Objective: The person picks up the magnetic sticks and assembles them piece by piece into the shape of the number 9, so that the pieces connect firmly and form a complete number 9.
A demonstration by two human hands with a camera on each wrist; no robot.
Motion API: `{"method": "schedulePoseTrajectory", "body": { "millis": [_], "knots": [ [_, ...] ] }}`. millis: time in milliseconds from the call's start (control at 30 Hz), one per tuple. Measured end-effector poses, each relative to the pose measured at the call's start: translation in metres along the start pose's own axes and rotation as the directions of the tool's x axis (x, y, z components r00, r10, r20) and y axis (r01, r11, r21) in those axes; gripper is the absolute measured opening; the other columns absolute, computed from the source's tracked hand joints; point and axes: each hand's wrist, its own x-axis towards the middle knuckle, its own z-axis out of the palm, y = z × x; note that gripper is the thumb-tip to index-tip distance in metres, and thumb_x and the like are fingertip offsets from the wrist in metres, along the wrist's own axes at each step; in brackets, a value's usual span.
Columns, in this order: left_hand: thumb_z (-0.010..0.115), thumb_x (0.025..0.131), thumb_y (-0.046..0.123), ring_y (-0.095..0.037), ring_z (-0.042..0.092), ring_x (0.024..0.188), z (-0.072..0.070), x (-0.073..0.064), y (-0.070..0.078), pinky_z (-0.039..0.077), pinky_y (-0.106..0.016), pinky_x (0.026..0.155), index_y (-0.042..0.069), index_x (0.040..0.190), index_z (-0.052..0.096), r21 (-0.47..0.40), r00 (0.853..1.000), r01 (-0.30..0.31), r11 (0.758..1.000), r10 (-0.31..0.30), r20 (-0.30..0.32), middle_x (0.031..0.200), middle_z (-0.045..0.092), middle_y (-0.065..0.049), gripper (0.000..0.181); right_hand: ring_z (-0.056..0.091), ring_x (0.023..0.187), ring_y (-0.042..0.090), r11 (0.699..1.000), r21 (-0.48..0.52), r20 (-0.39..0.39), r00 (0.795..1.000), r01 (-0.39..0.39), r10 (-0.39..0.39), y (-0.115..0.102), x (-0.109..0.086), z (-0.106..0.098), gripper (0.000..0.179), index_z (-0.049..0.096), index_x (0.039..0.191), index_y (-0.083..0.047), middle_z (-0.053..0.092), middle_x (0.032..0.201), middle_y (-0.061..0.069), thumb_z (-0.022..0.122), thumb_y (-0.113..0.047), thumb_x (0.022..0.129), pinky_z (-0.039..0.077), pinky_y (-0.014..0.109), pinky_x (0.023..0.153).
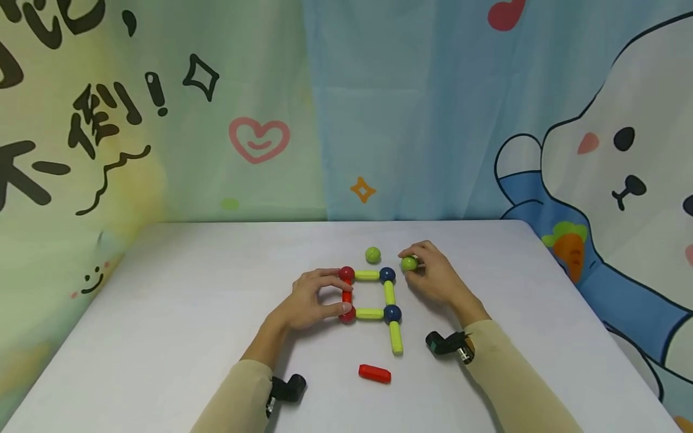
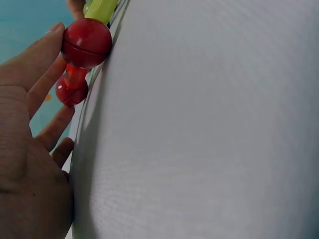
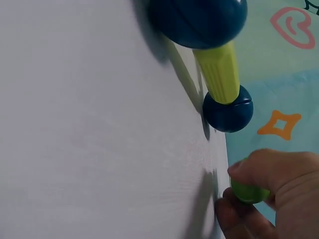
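Note:
A square of magnetic-looking rods and balls lies on the white table. Its left side is a red rod (image 1: 347, 296) between two red balls (image 1: 347, 274); its right corners are dark blue balls (image 1: 392, 313). Yellow-green rods (image 1: 369, 314) make the other sides, and one more sticks out toward the front. My left hand (image 1: 314, 299) holds the square by its red side, with the thumb at the near red ball (image 2: 86, 43). Right of the far blue ball (image 3: 228, 108), my right hand (image 1: 433, 273) pinches a green ball (image 1: 409, 263) between thumb and fingers.
A second green ball (image 1: 373, 255) sits just behind the square. In front of it lies a loose red rod (image 1: 375, 373). A printed curtain (image 1: 373, 120) hangs behind the table's far edge. Each wrist wears a small black camera (image 1: 447, 343).

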Motion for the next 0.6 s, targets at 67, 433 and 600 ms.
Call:
{"method": "schedulePoseTrajectory", "body": {
  "millis": [67,433,600],
  "knots": [
    [0.08,0.086,0.045,-0.032,0.033,0.145,-0.001,0.0,0.0,0.028,-0.061,0.113,0.038,0.116,0.074,0.0,1.0,-0.003,1.0,0.003,0.007,0.156,0.047,0.001,0.031,0.062,0.115,0.037,1.0,-0.007,0.013,1.0,0.002,-0.002,-0.002,-0.002,-0.002,0.037,0.066,0.126,-0.003,0.055,0.132,0.017,0.069,0.0,0.09,0.055,0.047,0.095],
    [0.079,0.086,0.046,-0.032,0.031,0.146,0.001,-0.001,-0.001,0.03,-0.063,0.112,0.041,0.117,0.072,0.004,1.0,0.005,1.0,-0.005,0.016,0.158,0.045,0.0,0.032,0.062,0.106,0.027,1.0,-0.015,0.079,0.997,-0.016,0.018,-0.008,-0.018,-0.009,0.039,0.065,0.131,-0.012,0.063,0.13,0.011,0.068,-0.007,0.093,0.055,0.042,0.087],
    [0.079,0.087,0.045,-0.032,0.031,0.146,0.0,0.002,0.0,0.029,-0.062,0.113,0.039,0.118,0.072,0.021,1.0,-0.01,1.0,0.01,0.017,0.157,0.045,-0.001,0.033,0.062,0.104,0.025,1.0,-0.01,0.063,0.998,0.022,-0.021,-0.006,-0.024,-0.009,0.031,0.07,0.124,-0.012,0.065,0.122,0.009,0.069,-0.007,0.093,0.055,0.042,0.087]
  ]
}}
